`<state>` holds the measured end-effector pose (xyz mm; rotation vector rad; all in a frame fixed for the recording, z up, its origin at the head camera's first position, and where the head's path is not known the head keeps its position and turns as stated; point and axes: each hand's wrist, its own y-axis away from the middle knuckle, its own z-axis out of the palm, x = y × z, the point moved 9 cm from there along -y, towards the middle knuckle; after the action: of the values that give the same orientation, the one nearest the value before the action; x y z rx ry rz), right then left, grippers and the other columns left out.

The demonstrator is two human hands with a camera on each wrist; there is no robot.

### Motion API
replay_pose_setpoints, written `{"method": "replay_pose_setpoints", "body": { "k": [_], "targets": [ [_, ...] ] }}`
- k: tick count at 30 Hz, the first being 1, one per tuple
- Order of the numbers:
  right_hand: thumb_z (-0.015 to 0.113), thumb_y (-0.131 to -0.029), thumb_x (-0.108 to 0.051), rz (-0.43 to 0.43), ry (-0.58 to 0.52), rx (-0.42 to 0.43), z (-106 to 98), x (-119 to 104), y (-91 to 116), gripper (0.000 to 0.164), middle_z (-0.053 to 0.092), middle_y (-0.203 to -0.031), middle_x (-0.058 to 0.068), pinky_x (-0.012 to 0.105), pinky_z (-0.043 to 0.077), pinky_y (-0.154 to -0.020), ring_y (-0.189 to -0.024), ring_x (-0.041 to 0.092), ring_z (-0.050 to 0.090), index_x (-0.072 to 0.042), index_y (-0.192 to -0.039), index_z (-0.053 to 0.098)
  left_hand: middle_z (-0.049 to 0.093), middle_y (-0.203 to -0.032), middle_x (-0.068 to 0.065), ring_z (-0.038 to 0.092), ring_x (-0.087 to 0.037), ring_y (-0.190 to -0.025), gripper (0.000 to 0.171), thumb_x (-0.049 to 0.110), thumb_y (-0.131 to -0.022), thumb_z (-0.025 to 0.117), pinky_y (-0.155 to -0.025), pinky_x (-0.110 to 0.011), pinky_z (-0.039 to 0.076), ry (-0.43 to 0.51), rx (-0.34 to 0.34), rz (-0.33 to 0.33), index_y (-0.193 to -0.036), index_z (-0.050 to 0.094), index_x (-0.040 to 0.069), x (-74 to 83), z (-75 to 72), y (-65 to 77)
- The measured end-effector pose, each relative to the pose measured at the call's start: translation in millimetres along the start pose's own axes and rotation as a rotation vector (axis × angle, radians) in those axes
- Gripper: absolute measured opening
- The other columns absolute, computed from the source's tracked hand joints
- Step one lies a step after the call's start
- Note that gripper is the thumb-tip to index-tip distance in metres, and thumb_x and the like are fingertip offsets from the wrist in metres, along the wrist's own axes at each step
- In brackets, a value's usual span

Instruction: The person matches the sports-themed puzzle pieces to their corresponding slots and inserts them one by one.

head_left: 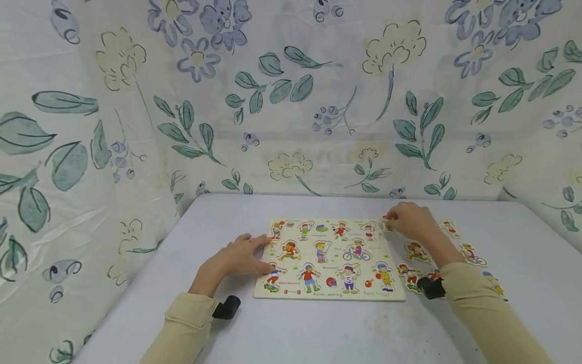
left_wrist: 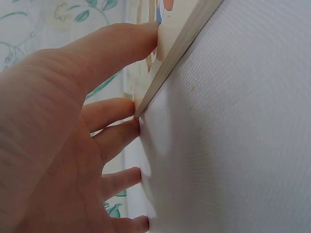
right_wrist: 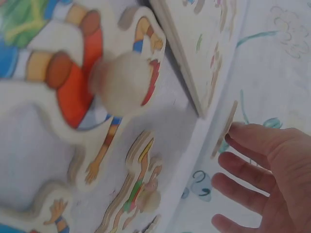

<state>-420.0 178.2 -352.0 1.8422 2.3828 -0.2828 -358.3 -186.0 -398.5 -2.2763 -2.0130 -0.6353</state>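
The pale wooden board (head_left: 293, 270), printed with colourful sporty children, lies on the white desk (head_left: 318, 333). The left hand (head_left: 238, 258) has a loose grip, fingers spread, thumb on the board's left side. The right hand (head_left: 411, 221) pinches a thin piece (right_wrist: 224, 131) near the far right corner. Other pieces (head_left: 416, 252) lie rightward, some partly hidden by a black camera (head_left: 431, 288).

You find passing room over the table (head_left: 327, 328) before the board (head_left: 290, 277), while loose pieces (head_left: 416, 251) crowd its right.
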Motion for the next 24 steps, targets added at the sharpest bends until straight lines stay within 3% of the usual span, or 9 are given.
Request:
{"method": "replay_pose_setpoints", "body": {
  "k": [8, 17, 24],
  "targets": [
    [0.064, -0.094, -0.021, -0.064, 0.021, 0.006, 4.4, -21.9, -6.9, 0.023, 0.072, -0.1, 0.011, 0.058, 0.047, -0.084, -0.089, 0.029, 0.064, -0.004, -0.104, 0.075, 0.028, -0.157, -0.026, 0.029, -0.056, -0.139, 0.082, 0.049, -0.081, 0.074, -0.105, -0.074, 0.028, 0.008, -0.001, -0.01, -0.151, 0.042, 0.021, 0.2, -0.2, 2.1],
    [0.064, -0.094, -0.022, -0.064, 0.012, -0.004, 4.3, -38.0, -14.8, 0.021, 0.072, -0.099, 0.008, 0.063, 0.043, -0.091, -0.094, 0.031, 0.065, -0.007, -0.103, 0.075, 0.03, -0.156, -0.026, 0.03, -0.058, -0.137, 0.081, 0.05, -0.081, 0.074, -0.104, -0.074, 0.029, 0.001, -0.003, -0.001, -0.151, 0.043, 0.022, 0.6, 1.4, -0.3],
    [0.064, -0.096, -0.025, -0.063, -0.02, -0.016, 0.7, -48.3, -25.6, 0.024, 0.073, -0.101, 0.009, 0.046, 0.053, -0.079, -0.089, 0.026, 0.065, -0.006, -0.105, 0.075, 0.029, -0.157, -0.025, 0.027, -0.055, -0.14, 0.081, 0.049, -0.081, 0.075, -0.105, -0.074, 0.028, 0.016, 0.004, -0.018, -0.151, 0.043, 0.023, -1.8, 1.4, -1.5]
  ]
}}
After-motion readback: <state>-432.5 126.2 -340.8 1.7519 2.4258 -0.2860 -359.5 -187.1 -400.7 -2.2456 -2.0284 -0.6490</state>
